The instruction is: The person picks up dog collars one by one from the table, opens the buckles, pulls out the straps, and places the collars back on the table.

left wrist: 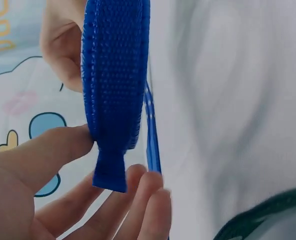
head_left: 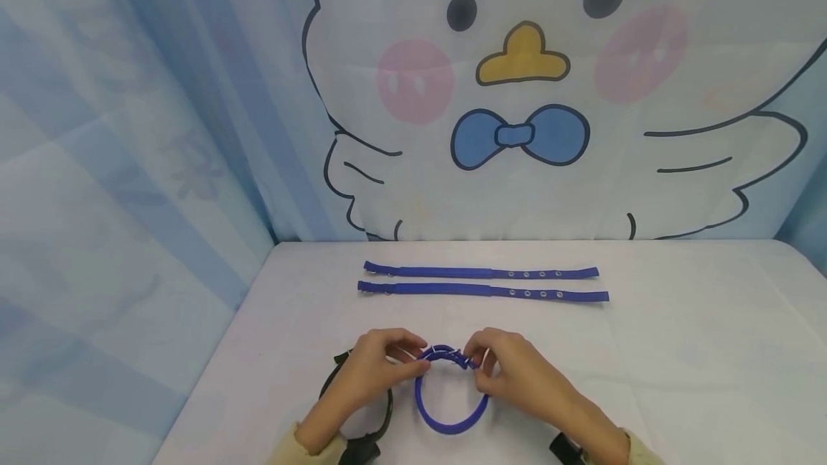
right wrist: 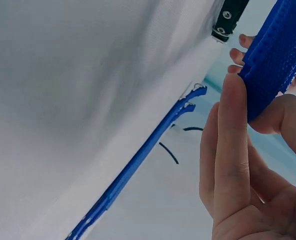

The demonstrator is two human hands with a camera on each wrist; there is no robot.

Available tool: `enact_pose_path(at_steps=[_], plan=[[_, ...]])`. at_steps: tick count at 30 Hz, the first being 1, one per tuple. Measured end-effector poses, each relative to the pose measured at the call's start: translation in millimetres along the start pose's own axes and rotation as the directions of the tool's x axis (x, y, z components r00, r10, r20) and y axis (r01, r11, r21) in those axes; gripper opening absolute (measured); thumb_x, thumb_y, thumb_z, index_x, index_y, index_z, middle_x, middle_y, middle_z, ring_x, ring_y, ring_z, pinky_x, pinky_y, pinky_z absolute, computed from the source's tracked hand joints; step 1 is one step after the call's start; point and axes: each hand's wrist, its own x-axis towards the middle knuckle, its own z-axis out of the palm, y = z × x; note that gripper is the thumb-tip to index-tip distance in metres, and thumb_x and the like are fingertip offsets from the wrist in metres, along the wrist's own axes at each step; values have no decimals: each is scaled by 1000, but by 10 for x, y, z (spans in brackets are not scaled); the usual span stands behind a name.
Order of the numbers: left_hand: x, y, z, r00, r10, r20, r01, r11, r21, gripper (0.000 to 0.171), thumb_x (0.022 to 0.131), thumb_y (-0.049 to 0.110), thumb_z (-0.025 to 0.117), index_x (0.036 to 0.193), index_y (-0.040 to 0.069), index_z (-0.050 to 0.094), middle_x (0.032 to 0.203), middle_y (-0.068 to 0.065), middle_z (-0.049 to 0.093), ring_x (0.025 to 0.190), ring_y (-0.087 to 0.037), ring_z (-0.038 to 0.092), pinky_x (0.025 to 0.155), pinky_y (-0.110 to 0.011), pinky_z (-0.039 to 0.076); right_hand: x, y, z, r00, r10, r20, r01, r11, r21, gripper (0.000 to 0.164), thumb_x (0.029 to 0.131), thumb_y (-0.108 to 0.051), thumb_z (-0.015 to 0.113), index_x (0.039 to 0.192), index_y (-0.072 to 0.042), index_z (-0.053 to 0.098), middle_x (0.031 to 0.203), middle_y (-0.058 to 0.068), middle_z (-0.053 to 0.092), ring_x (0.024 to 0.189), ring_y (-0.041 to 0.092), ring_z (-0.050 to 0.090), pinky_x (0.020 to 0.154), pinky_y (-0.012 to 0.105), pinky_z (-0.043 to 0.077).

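Two hands on it, and you have the looped blue strap between them, toward the near side of the counter! Your left hand comes in from the lower left, thumb and fingers bent together, holding the loop at its upper left. Across from it, your right hand angles in from the lower right, thumb and forefinger pinching the upper right side. Past your knuckles, two straight blue straps lie side by side, well apart from the loop, a white band of surface before them. Tighter on your left: a dark green strap sits under that forearm, near the loop. Rightward, you get a broad pale stretch. The left edge slants away, the far edge meets a backdrop printed with a blue-bow-tied cartoon, and a blue-and-white curtain hangs at left.
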Motion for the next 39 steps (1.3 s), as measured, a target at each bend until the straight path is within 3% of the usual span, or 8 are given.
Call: enact_pose_path(at_steps=[5,10,15,20,25,29,39], plan=[[-5,13,30,997,-12,71,24,986,-164,33,90,22,75,117,4,69,99,-9,74,88,-19,72,75,-33,62,-47,0,-43,999,45,-23,-45,999,16,22,81,1,73,99,-10,68,87,-5,63,77,8,58,66,20,54],[16,15,47,994,11,110,21,959,-283,35,92,19,72,122,1,66,99,-16,74,87,-20,73,75,-32,62,-91,13,-80,999,24,-45,-22,999,37,22,81,0,72,99,-11,67,87,-5,62,77,5,59,65,19,54],[29,63,45,994,57,89,-33,968,-249,34,92,21,72,122,5,67,101,-10,75,91,-18,72,77,-29,61,-139,9,-129,998,24,-65,-20,999,49,20,84,-3,73,98,-14,65,85,-8,61,77,4,58,64,19,54],[27,132,55,990,124,59,-111,975,-190,32,92,19,72,121,5,68,104,-8,74,96,-19,71,77,-26,60,-183,-15,-218,995,41,-91,-37,998,45,13,89,-17,74,99,-15,66,85,-9,61,79,3,58,64,19,55],[17,198,82,985,165,47,-155,974,-164,31,92,17,73,121,7,69,103,-6,75,94,-16,71,76,-23,60,-170,-50,-252,991,35,-129,-33,999,23,22,93,-32,71,105,-15,66,95,-8,63,87,6,61,74,18,56],[16,249,109,980,190,60,-179,971,-158,30,92,18,73,120,9,69,102,-5,75,93,-13,71,76,-22,59,-143,-67,-236,990,29,-135,-25,999,31,32,94,-40,67,112,-13,66,103,-5,66,94,10,63,80,25,58],[24,350,147,968,245,61,-236,964,-124,26,93,18,72,118,14,71,101,-2,75,92,-9,69,77,-19,57,-137,-82,-244,991,-13,-132,22,998,66,19,96,-32,67,107,-17,70,97,-11,67,87,4,60,75,23,57]])
